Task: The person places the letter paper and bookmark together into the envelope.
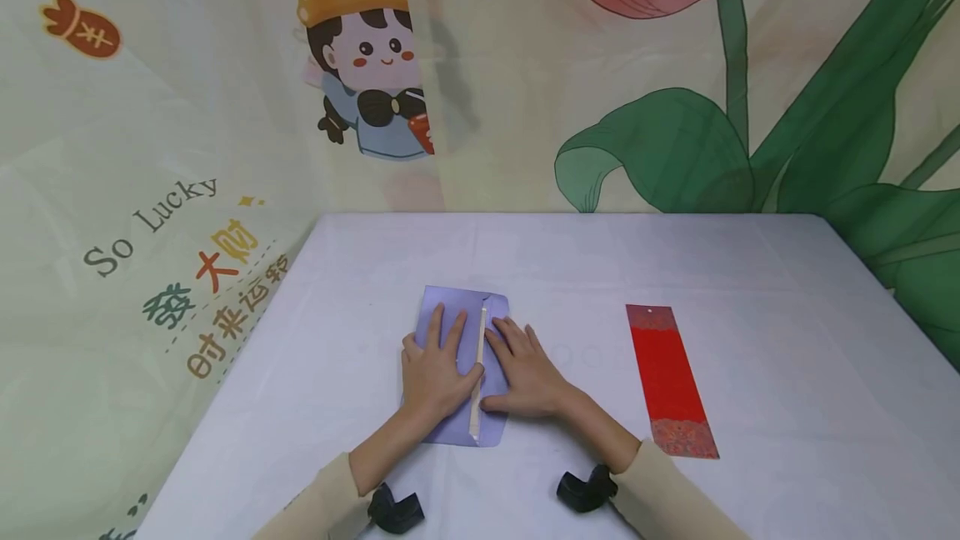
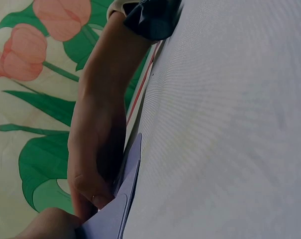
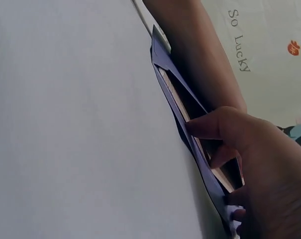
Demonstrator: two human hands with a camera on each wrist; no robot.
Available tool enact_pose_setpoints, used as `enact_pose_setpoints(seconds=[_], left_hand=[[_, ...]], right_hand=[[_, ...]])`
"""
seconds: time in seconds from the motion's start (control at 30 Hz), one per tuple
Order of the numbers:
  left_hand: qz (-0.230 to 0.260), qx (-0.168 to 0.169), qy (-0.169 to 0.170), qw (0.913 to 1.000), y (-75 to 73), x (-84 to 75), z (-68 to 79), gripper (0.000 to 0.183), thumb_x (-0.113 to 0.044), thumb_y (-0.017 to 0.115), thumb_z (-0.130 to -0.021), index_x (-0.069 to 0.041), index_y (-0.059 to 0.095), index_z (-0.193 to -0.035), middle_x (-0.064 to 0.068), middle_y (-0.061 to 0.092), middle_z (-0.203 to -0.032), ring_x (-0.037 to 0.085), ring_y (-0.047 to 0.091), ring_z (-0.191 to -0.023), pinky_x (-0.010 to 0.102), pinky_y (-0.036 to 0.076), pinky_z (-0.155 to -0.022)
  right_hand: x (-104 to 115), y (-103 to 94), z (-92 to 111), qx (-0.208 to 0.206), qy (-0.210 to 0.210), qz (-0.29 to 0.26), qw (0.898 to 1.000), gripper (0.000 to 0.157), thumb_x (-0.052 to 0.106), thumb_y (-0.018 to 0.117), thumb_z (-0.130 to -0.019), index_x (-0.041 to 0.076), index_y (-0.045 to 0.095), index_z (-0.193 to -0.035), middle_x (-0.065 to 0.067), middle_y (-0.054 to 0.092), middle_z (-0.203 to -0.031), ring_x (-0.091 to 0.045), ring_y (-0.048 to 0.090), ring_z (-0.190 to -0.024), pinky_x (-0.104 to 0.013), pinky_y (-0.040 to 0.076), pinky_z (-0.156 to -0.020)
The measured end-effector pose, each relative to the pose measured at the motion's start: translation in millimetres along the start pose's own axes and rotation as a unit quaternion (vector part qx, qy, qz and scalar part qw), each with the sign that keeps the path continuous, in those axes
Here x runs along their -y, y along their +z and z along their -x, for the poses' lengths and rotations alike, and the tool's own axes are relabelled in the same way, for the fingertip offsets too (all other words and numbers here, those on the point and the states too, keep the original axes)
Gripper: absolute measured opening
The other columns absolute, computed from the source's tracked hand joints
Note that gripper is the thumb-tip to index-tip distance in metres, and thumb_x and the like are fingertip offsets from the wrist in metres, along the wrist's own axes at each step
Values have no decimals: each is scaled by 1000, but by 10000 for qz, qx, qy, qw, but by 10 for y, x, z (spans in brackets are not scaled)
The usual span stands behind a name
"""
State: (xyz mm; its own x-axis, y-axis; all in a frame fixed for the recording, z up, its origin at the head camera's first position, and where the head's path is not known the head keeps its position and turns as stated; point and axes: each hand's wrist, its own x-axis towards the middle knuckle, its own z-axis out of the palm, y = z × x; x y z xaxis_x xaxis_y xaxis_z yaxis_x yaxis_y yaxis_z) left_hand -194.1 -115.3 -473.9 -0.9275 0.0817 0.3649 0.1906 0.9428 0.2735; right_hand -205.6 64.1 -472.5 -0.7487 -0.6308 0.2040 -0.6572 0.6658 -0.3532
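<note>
A purple envelope [image 1: 453, 427] lies flat on the table, a narrow cream strip [image 1: 475, 422] running lengthwise near its right side. My left hand [image 1: 433, 373] rests on its left part with fingers spread, the thumb reaching to the strip. On the right side, my right hand [image 1: 528, 369] touches the flap, fingers extended and thumb apart. In the right wrist view, the envelope's edge [image 3: 162, 57] stands slightly raised around a dark gap, with the right thumb and fingertips on that edge. The left wrist view shows the right hand [image 2: 88, 159] bent over the purple paper [image 2: 105, 219].
To the right lies a long red paper strip [image 1: 671, 373] with patterned ends and a small hole at its top. A white cloth covers the table [image 1: 570, 257]. Printed curtains [image 1: 495, 107] hang behind and at the left. Black wrist mounts [image 1: 585, 490] sit by both sleeves.
</note>
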Motion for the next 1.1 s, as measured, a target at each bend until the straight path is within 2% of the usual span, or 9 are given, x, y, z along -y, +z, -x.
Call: enact_pose_setpoints(seconds=[0.23,0.6,0.87,0.93,1.0,1.03,1.1], left_hand=[[16,10,50,10000,-23,-3,2,76,-45,61,-70,-19,44,-139,14,27,-148,44,36,-98,53,29,-84],[147,-150,218,9995,-76,7,31,77,-42,65,-68,-16,45,-138,18,31,-144,48,38,-95,53,33,-77],[141,-257,287,9992,-52,-4,14,79,-42,65,-66,-15,46,-137,19,33,-143,49,40,-94,53,34,-75],[153,-268,271,9992,-48,-2,14,78,-42,65,-66,-14,46,-137,19,33,-143,49,40,-95,53,34,-75],[175,-261,225,9993,-53,4,20,79,-43,64,-66,-14,46,-137,19,33,-143,49,39,-95,54,34,-76],[176,-240,187,9994,-58,10,27,78,-43,64,-67,-14,45,-137,19,32,-144,48,39,-95,54,34,-76],[223,-220,118,9994,-76,26,49,78,-42,64,-67,-15,45,-138,18,32,-144,48,39,-94,54,34,-76]], right_hand=[[104,4,-31,13,269,116,9996,100,61,60,-69,5,27,-145,-18,17,-150,-32,8,-138,-53,3,-106],[140,34,-6,-81,315,212,9992,101,64,60,-69,10,25,-147,-16,17,-151,-30,9,-138,-53,4,-106],[116,18,25,-192,206,226,9993,99,66,59,-71,10,26,-146,-17,17,-151,-32,10,-138,-55,5,-105],[100,-2,32,-251,101,93,9996,99,64,60,-71,9,26,-146,-19,19,-150,-34,12,-137,-58,8,-104],[100,-89,64,-239,163,-278,9992,96,59,62,-73,9,25,-146,-19,20,-149,-35,13,-137,-59,9,-103],[99,-152,93,-288,236,-504,9980,95,55,64,-74,7,25,-146,-20,22,-148,-36,15,-136,-60,10,-103],[99,-325,190,-415,674,-979,9920,89,45,69,-76,7,27,-145,-18,27,-145,-36,22,-133,-60,14,-102]])
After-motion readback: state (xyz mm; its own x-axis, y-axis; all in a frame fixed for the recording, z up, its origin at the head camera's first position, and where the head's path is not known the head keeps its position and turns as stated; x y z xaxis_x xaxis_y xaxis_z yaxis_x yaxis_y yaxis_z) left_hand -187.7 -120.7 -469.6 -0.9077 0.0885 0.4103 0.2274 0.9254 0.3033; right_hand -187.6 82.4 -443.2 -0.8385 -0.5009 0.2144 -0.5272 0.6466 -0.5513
